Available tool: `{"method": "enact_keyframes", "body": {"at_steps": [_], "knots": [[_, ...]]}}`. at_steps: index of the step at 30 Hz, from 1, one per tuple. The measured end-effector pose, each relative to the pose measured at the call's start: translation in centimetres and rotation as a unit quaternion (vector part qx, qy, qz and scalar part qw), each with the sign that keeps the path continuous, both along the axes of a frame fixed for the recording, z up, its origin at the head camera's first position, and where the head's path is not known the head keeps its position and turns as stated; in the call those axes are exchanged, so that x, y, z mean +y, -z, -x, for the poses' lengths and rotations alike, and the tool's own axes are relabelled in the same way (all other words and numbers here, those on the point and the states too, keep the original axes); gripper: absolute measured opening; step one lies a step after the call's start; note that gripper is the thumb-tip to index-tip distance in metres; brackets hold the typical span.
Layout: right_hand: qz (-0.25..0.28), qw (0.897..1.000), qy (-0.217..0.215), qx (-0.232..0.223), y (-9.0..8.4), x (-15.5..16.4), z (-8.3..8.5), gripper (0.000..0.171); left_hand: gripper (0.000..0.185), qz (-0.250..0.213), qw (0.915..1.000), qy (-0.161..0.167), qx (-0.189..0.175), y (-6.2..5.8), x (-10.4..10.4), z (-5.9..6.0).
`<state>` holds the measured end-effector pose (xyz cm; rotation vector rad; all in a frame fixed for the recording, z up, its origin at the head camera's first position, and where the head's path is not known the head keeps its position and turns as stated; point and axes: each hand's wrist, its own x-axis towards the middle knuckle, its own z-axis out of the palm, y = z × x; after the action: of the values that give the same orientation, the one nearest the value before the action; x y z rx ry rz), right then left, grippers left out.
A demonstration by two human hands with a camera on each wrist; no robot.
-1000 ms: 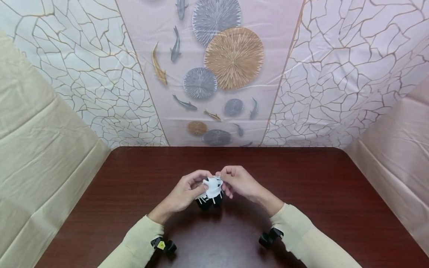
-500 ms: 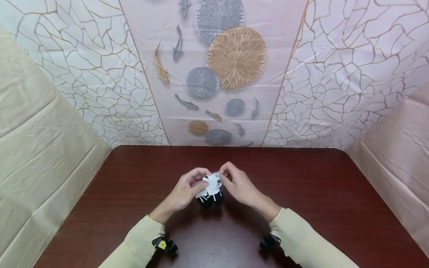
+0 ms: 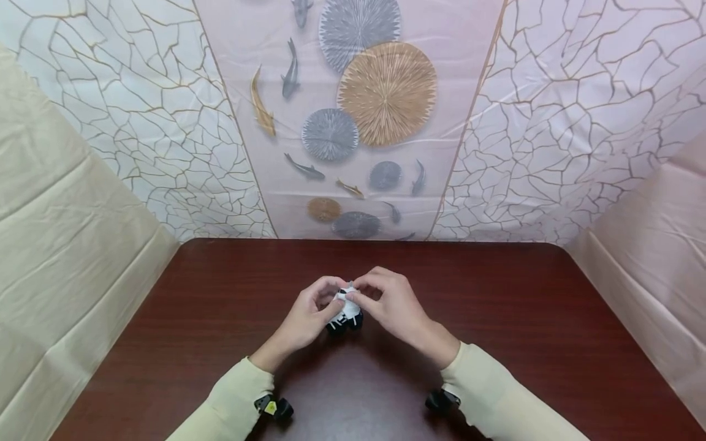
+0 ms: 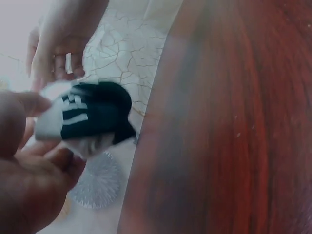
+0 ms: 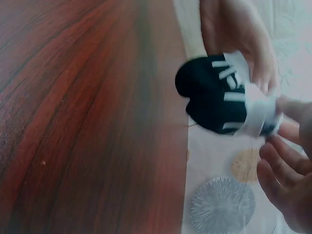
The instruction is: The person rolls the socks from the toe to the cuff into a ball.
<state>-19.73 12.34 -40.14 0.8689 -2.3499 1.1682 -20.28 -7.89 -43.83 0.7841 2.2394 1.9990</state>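
Head view: we hold a small black-and-white sock bundle just above the dark wood table, near its middle. Our left hand cups and pinches it from the left, our right hand pinches the white cuff from the right; the two hands sit close together, both clamped on the bundle. To do this well we judge the left grip should stay firm while the right works the cuff over the roll.

Left wrist view: blurred; sock bundle sits against our left fingers, black part with white marks facing out, right hand behind it.

Right wrist view: also blurred; bundle off the table, white band under our right fingers. Keep the fold tight so it does not unroll.
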Motion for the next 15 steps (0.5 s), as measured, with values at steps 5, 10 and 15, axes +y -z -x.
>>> {"method": "enact_keyframes", "body": {"at_steps": [5, 10, 15], "knots": [[-0.09, 0.99, 0.05, 0.092, 0.0, -0.7, -0.5, 0.008, 0.027, 0.03, 0.9985, -0.041, 0.023, 0.2, 0.6, -0.2], [-0.123, 0.983, 0.088, 0.106, -0.2, -1.2, -0.6, 0.008, 0.027, 0.057, 0.9937, -0.081, 0.052, 0.3, 1.1, -0.2], [-0.149, 0.976, 0.116, 0.108, -0.4, -1.5, -0.6, 0.011, 0.024, 0.086, 0.9853, -0.125, 0.079, 0.4, 1.5, -0.3]]}}
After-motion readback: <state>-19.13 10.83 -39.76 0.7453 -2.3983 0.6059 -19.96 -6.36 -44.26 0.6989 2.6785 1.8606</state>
